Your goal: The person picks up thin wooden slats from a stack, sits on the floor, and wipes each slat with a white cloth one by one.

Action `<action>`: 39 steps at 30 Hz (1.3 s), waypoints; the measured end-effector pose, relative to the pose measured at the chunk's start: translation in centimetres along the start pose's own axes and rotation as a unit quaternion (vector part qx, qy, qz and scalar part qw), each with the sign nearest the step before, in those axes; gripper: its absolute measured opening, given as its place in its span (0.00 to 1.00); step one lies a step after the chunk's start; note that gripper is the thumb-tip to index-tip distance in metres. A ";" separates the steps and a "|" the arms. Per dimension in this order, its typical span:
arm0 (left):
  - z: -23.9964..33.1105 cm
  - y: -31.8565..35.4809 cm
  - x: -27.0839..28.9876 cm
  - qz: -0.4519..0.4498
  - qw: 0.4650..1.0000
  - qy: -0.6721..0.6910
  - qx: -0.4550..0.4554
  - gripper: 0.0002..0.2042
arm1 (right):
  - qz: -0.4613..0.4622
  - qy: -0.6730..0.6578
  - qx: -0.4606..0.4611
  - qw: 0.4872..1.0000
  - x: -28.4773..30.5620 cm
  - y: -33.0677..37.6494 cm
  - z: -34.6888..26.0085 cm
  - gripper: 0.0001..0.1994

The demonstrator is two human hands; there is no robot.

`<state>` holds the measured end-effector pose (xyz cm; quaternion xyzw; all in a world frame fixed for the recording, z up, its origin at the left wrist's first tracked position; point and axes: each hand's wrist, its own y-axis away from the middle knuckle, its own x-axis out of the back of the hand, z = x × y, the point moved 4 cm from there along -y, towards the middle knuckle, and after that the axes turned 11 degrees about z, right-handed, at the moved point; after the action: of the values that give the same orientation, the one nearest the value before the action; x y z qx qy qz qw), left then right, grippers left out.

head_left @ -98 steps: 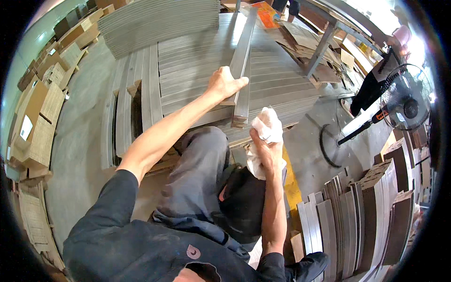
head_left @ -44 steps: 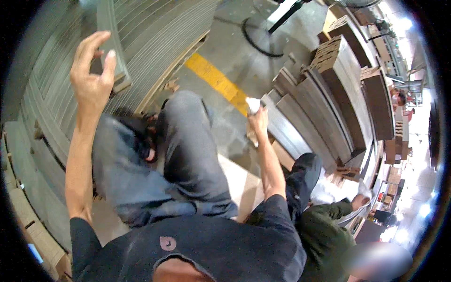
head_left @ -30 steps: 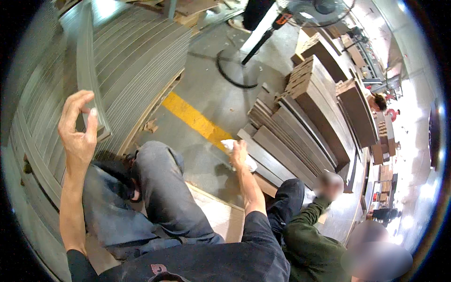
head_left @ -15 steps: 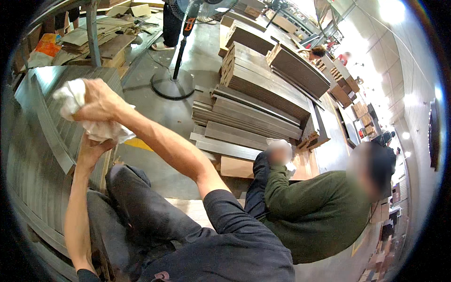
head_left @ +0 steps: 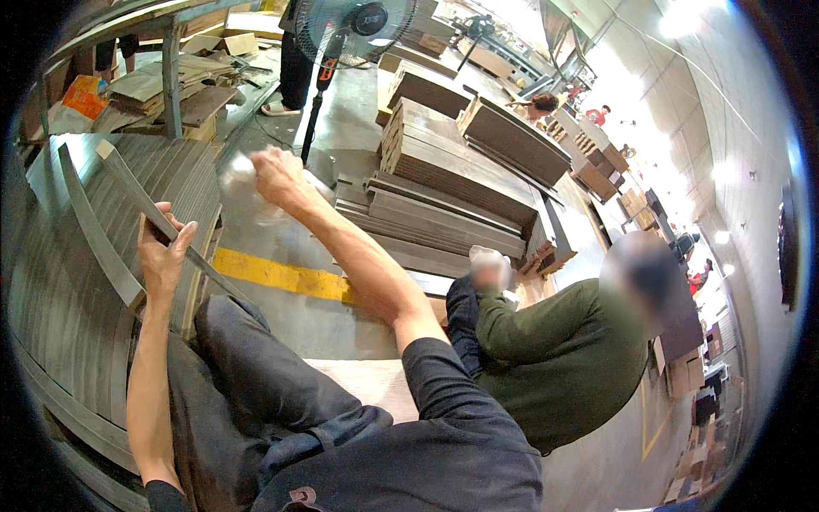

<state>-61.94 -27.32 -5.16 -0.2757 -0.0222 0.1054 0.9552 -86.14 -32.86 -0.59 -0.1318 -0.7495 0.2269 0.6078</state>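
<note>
A: What's over on the far left?

B: A low stack of grey boards, lying flat and bent by the lens. One long grey strip is tilted up off it. The left hand is closed around that strip, thumb on one side and fingers on the other.

A: And the other hand?

B: The right hand is raised above the floor, fist shut on a white cloth. The cloth is blurred, so its shape is hard to tell. It hangs just beside the strip's upper part, not touching it.

A: Anything standing in between or behind?

B: A pedestal fan stands behind the right hand, its pole coming down to the concrete floor. A yellow line crosses the floor under the right forearm.

A: Further right?

B: Stacks of brown boards, stepped and close together. Then a second person in a green shirt, sitting just beside the wearer's right side.

A: The room?

B: A workshop, with more board piles toward a bright wall at the right and cardboard scraps at the upper left.
</note>
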 end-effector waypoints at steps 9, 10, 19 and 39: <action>-0.9 -2.2 -2.4 0.120 0.969 0.014 -0.214 0.26 | 0.023 -0.513 0.000 0.858 9.0 -0.3 -10.3 0.25; 0.3 -1.8 -3.6 0.070 0.962 -0.131 -0.228 0.27 | 0.065 -0.514 0.010 0.855 10.5 -0.6 -11.8 0.25; -1.2 -0.9 -6.0 -0.017 0.951 0.307 0.019 0.30 | 0.175 -0.560 -0.035 0.809 8.3 -1.3 -14.0 0.15; -6.5 0.7 -7.8 -0.302 0.949 0.032 0.088 0.19 | 0.110 -0.632 0.021 0.767 8.1 -1.8 -8.9 0.26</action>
<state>-69.10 -31.76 -10.91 -0.1743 -0.0646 -0.1958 0.9629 -79.19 -29.00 8.59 -0.0275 -0.9397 0.3395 -0.0300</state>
